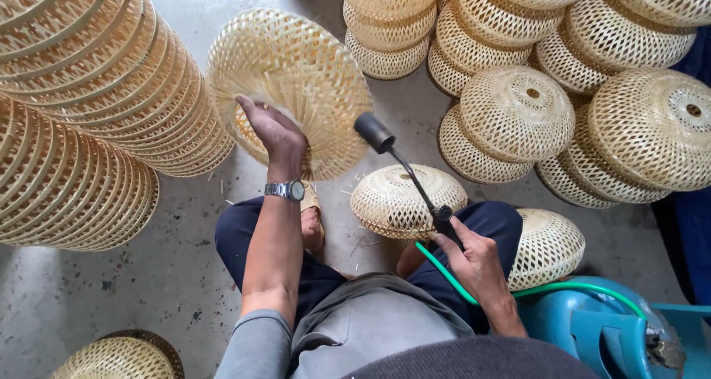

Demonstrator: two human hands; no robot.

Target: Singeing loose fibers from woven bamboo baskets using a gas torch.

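Note:
My left hand [272, 129] grips the rim of a woven bamboo lampshade [296, 75], held up and tilted with its open side toward me. My right hand [468, 257] holds the handle of a black gas torch [404, 168], its nozzle pointing at the shade's lower right edge, close to the weave. A green hose [533, 290] runs from the torch to a blue gas cylinder [592, 323] at my right. A metal watch is on my left wrist. I sit on the floor, knees apart.
Another woven shade [407, 200] lies between my knees, one more [546, 247] by my right leg. Stacks of shades [518, 75] fill the back right. Tall stacks of bamboo ring frames [89, 105] stand at left. The floor is grey concrete [111, 290].

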